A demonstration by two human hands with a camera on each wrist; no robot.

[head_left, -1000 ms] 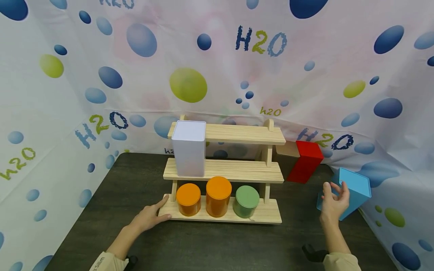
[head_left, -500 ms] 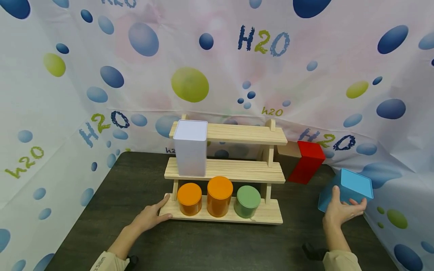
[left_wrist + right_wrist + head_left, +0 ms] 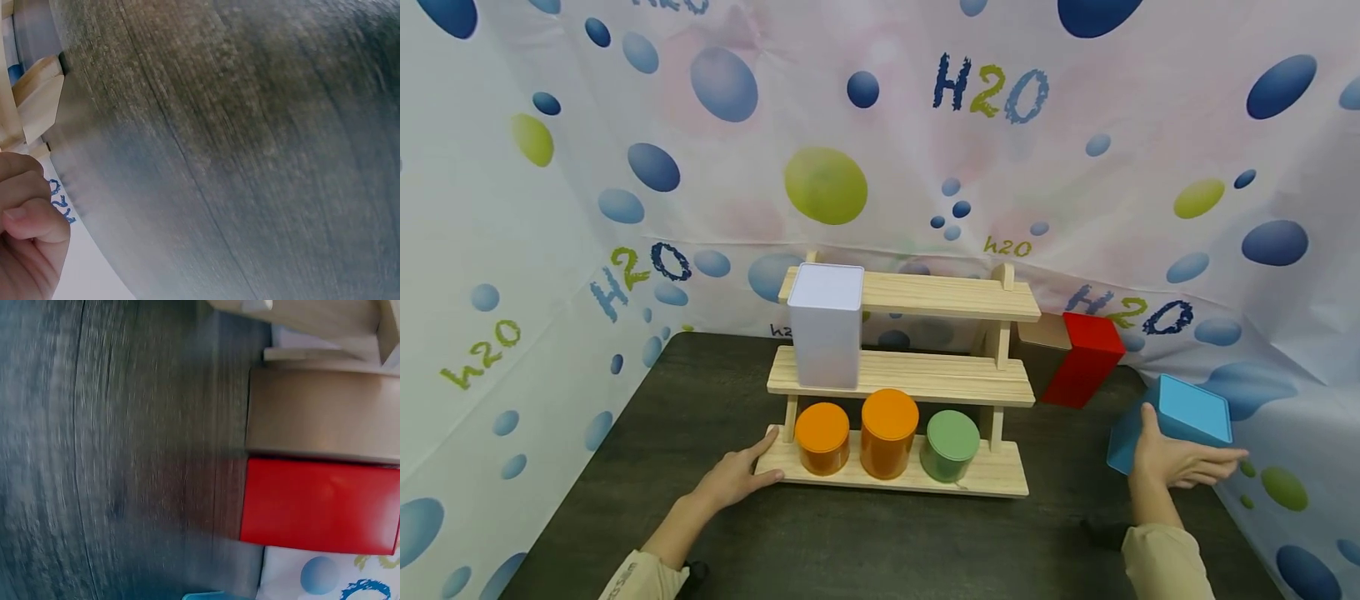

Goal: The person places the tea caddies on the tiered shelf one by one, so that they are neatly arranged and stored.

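A three-tier wooden shelf [image 3: 925, 377] stands on the dark table. My left hand [image 3: 730, 482] holds its lower left corner, thumb at the front edge and index finger along the end. In the left wrist view the fingers [image 3: 28, 219] show bent at the lower left. On the right, a light blue box [image 3: 1193, 410] stands near the wall. My right hand [image 3: 1180, 460] is in front of it, thumb up over its left part and fingers stretched to the right, overlapping its lower front. No fingers show in the right wrist view, only a blue rim [image 3: 203, 595].
Two orange-lidded canisters [image 3: 822, 427] and a green canister [image 3: 951, 446] stand on the bottom tier. A tall white box [image 3: 827, 333] is on the middle tier. Right of the shelf stand a brown box [image 3: 1037, 354] and a red box [image 3: 1082, 360]. Patterned cloth [image 3: 880, 125] encloses the table.
My right hand has turned and its fingers have straightened out to the right across the blue box's front, with the thumb at its left. My left hand stays at the shelf corner.
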